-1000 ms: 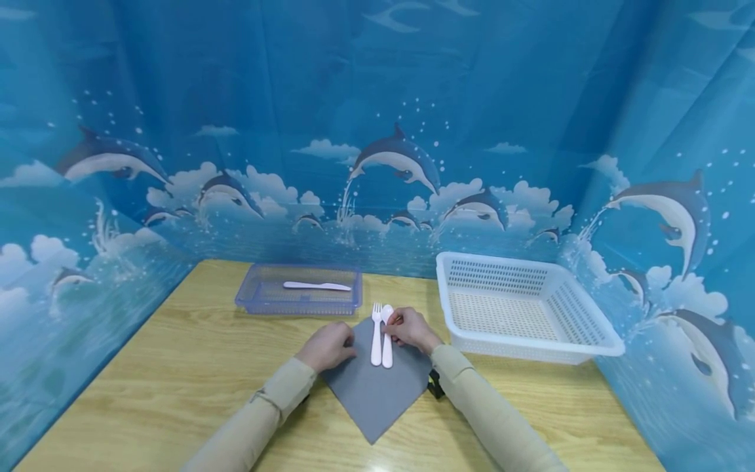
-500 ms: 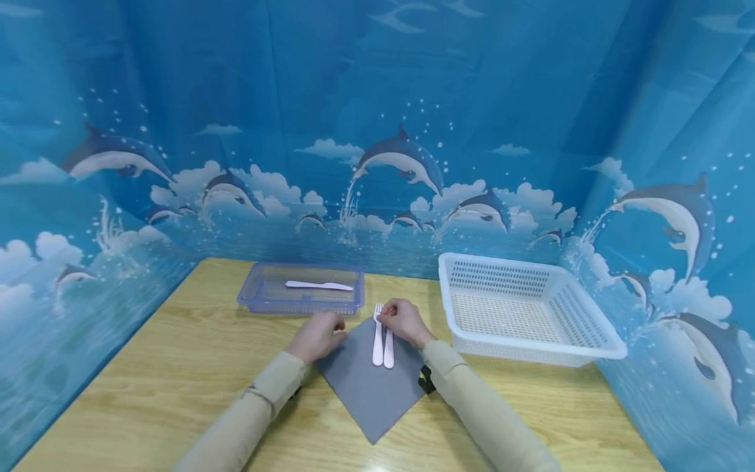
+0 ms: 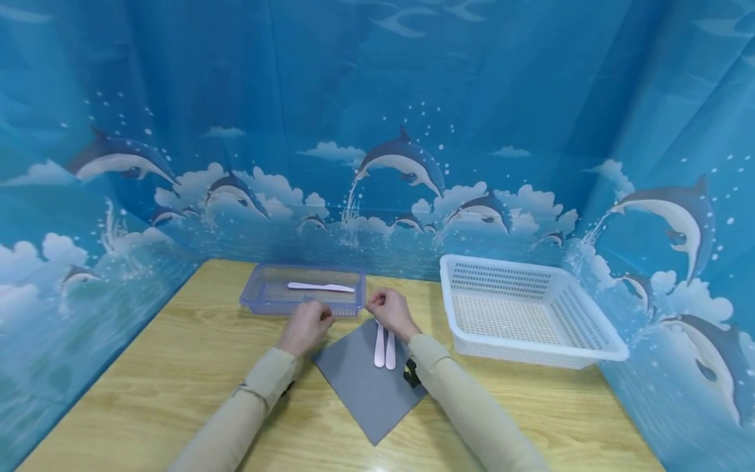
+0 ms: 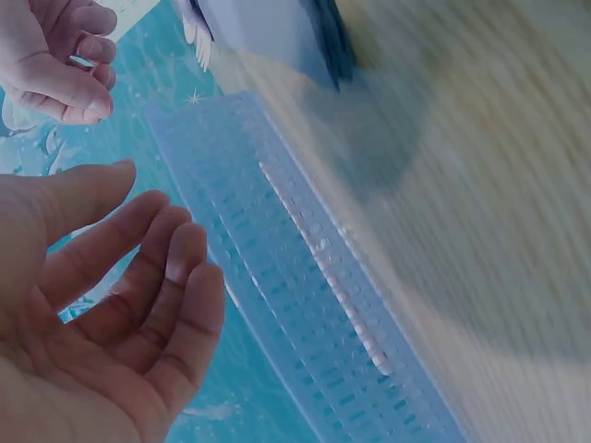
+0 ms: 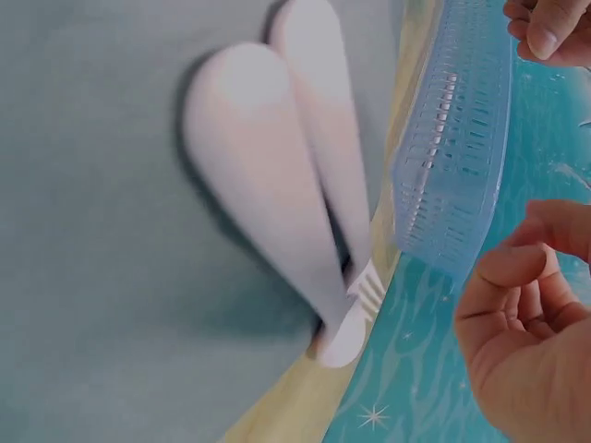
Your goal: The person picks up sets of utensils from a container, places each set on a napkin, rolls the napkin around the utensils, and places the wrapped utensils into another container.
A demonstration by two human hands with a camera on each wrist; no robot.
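Fork (image 5: 340, 148) and spoon (image 5: 282, 208), both white, lie side by side on a grey cloth (image 3: 366, 400) that is spread as a diamond on a wood-grain tabletop (image 3: 171, 341). Take the cloth as the centre of a clock, with 12 o'clock on the far side: the 2 handles point to 6 o'clock, and the heads, seen in the right wrist view, reach past the cloth's 12 o'clock corner. At 11 o'clock a see-through purple tray (image 3: 265, 305) holds a white knife (image 3: 321, 287), lying lengthwise. At 2 o'clock stands a larger white basket (image 3: 531, 354) with pierced walls. The left hand (image 3: 307, 326) is at 10 o'clock, by the tray, its fingers loosely bent with the thumb apart, holding nothing. The right hand (image 3: 394, 313) is at 12 o'clock, hiding the heads from the head view; its fingers are loosely curled, thumb close to index finger, nothing visible between them, and it is clear of the fork and spoon. Judging by how things lie, the laying-out looks part done: 2 of the 3 pieces are paired on the cloth, while the knife, in its tray, seems the 1 piece left.
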